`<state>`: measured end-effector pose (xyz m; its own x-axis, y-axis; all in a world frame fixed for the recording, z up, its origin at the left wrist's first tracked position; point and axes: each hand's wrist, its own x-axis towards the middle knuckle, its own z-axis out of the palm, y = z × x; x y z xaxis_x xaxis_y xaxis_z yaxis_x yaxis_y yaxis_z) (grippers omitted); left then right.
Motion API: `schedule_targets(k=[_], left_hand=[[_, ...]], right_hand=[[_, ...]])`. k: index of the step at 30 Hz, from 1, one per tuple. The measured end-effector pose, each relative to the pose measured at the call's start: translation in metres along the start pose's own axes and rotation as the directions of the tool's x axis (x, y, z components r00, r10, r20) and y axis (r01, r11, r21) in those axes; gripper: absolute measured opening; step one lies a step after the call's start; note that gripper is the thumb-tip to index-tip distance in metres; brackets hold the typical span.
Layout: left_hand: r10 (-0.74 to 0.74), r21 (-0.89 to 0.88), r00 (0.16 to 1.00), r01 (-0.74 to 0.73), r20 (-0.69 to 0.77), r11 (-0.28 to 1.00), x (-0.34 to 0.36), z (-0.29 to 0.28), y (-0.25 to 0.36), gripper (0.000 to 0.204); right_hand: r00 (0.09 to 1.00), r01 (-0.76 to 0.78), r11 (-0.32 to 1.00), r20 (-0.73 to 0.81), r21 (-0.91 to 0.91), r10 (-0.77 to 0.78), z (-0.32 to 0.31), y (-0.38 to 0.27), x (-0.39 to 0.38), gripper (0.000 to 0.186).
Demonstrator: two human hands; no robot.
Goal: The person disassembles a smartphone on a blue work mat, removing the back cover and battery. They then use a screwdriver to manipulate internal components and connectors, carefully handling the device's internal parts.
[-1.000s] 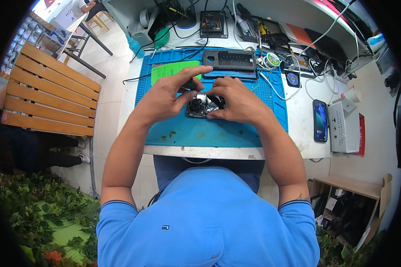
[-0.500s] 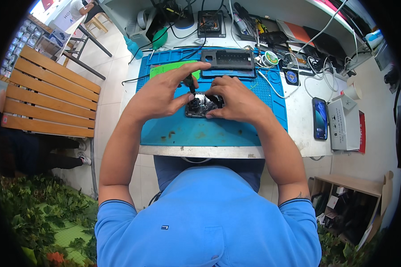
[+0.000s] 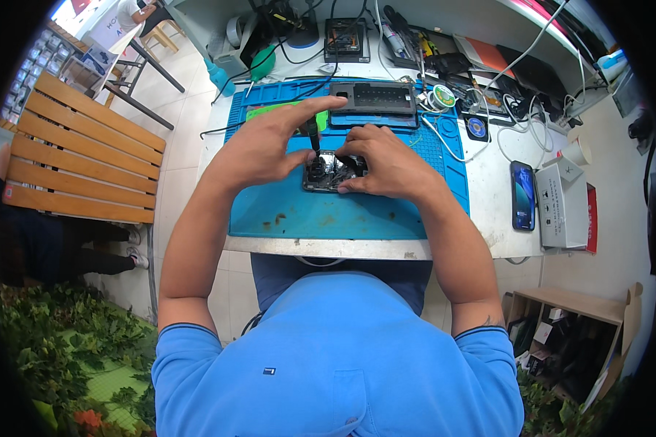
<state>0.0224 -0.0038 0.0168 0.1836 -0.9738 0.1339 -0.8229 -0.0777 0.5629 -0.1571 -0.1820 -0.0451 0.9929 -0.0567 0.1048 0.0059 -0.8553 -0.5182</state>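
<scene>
An opened phone (image 3: 333, 173) lies crosswise on the blue repair mat (image 3: 299, 215), its dark and silvery inner parts showing. My left hand (image 3: 268, 146) is closed on a dark screwdriver (image 3: 311, 134), held upright with its tip down at the phone's left part. Its index finger stretches out past the top of the tool. My right hand (image 3: 390, 164) grips the phone's right end, the thumb on the near edge and the fingers over the far side. Beyond the hands, a dark phone frame (image 3: 375, 96) rests on the mat's raised far section.
Right of the mat are a solder spool (image 3: 440, 97), white cables, a smartphone (image 3: 523, 195) and a white box (image 3: 563, 202). A green pad (image 3: 259, 114) lies behind my left hand. Tools crowd the table's back. A slatted wooden bench (image 3: 84, 149) stands at left.
My left hand has shifted very slightly around the upright screwdriver. The right hand and the opened phone stay in place.
</scene>
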Motion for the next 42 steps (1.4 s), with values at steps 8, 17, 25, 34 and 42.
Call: schedule_targets(k=[8,17,25,34,42], left_hand=[[0.119,0.032,0.986,-0.116,-0.114,0.993,-0.005,0.008,-0.005,0.083],[0.037,-0.072,0.981,-0.052,-0.192,0.996,-0.005,0.018,0.001,0.067],[0.035,-0.271,0.97,-0.102,-0.242,0.957,-0.012,0.024,0.0,0.061],[0.117,-0.069,0.974,-0.132,-0.194,0.989,-0.015,0.021,-0.011,0.073],[0.035,-0.214,0.947,-0.108,-0.32,0.971,-0.018,0.036,-0.016,0.085]], right_hand=[[1.0,0.009,1.0,0.022,-0.007,-0.009,-0.001,-0.001,0.001,0.057],[1.0,0.01,1.0,0.017,-0.014,-0.009,-0.001,0.0,0.0,0.059],[0.999,0.041,0.999,-0.009,0.014,-0.041,0.0,0.003,0.0,0.045],[0.973,0.083,0.997,-0.217,-0.01,-0.083,0.021,0.012,0.006,0.024],[0.964,0.101,0.994,-0.246,-0.029,-0.105,0.026,0.012,0.01,0.018]])
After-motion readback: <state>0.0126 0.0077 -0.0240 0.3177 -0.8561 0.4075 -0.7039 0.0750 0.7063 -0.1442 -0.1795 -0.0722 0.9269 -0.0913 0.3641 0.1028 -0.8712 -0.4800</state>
